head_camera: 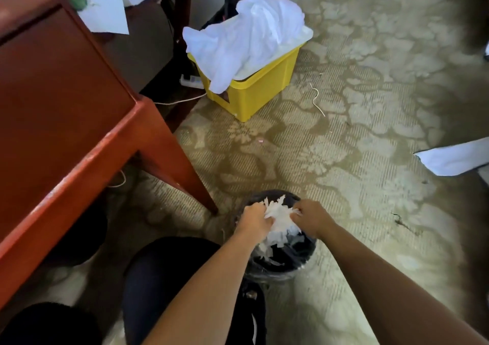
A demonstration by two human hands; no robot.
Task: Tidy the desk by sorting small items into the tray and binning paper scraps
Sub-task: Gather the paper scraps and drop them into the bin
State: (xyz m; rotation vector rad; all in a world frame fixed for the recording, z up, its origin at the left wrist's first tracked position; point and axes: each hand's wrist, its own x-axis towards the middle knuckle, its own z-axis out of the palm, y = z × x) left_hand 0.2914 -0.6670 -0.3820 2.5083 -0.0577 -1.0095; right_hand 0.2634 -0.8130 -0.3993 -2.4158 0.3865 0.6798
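Paper scraps [278, 219], a torn white wad, hang over the mouth of the black bin [293, 256], with more strips lying inside it. The left hand [254, 216] grips one side of the wad, fingers curled into it; the right hand [310, 219] grips the other side the same way. The bin stands on the carpet [370, 133], near the desk [66, 106] leg. Farther off, a white bag [251, 29] drapes over a yellow box [254, 93].
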